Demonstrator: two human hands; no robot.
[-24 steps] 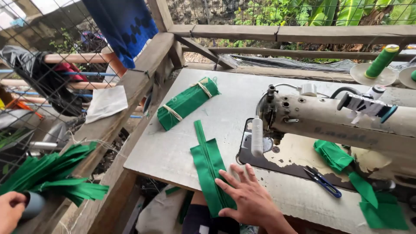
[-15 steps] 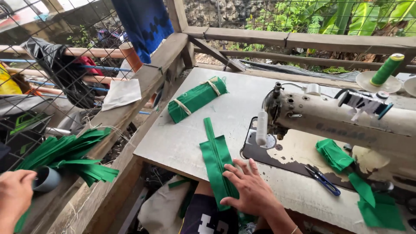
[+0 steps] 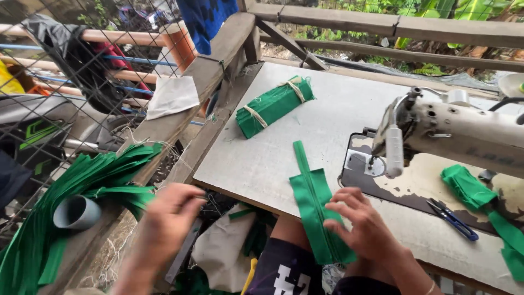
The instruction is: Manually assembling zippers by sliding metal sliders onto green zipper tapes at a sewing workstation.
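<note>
My right hand rests with spread fingers on a green fabric strip with a zipper that hangs over the near edge of the grey table. My left hand hovers blurred beside the table's left edge, fingers loosely curled, holding nothing that I can see. To its left lies a pile of green fabric strips draped on a wooden rail, with a grey pipe end among them. A tied bundle of green strips lies at the table's far left.
A cream sewing machine stands at the right, its needle bar just right of the strip. Blue-handled snips and folded green fabric lie by it. Wire fence and wooden railing border the table.
My left hand has swung from the green pile at the far left toward the table edge. The view has shifted closer; my right hand stays on the zipper strip.
</note>
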